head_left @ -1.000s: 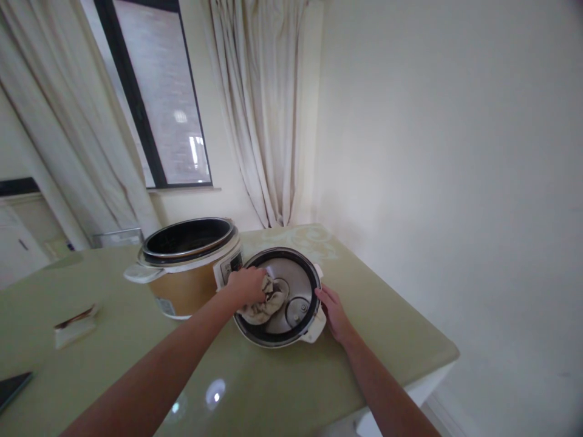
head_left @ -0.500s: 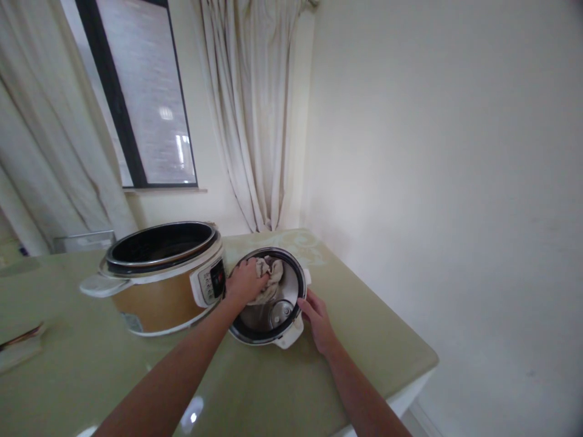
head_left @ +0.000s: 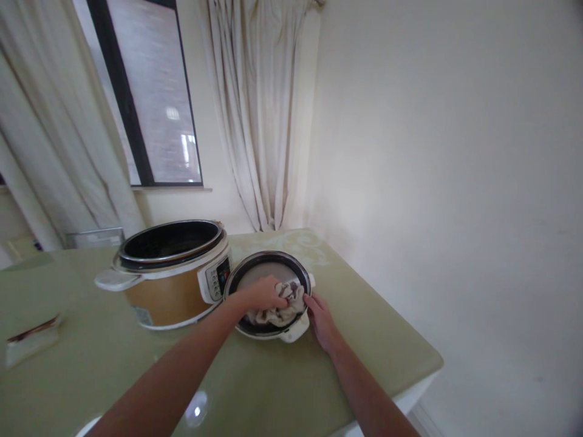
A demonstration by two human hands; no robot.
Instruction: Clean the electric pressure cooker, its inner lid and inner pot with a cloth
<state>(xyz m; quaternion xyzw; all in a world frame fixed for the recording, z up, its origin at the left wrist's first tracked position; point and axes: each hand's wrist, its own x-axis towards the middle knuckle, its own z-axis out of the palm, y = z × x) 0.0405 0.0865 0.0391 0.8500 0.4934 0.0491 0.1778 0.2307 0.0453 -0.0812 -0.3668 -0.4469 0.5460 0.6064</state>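
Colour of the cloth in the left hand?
The cloth is pale beige with some darker patches; best seen in the head view.

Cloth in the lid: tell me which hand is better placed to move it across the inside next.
Left, most likely: the left hand grips the crumpled cloth over the inside of the lid, while the right hand is at the lid's right edge.
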